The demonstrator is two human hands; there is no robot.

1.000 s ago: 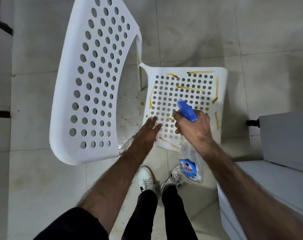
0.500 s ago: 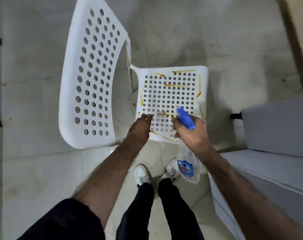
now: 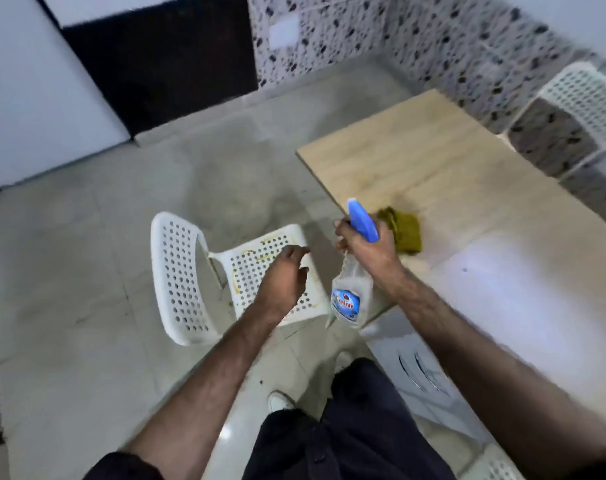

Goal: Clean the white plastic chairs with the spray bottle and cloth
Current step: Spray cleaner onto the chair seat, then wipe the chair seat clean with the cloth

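The white chair stands on bare floor with open room at its back and far side, its seat edge near the table. The right hand grips the spray bottle, which hangs long-ways down, blue nozzle pointing up and away. The left hand, loose and holding nothing, has lifted off the seat, and the cloth on the table has come into sight.

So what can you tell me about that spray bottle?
The spray bottle has a blue trigger head and a clear plastic body with a blue and red label low on its side. It hangs tilted, head up, between the chair and table. The right hand grips its neck; nothing else touches it.
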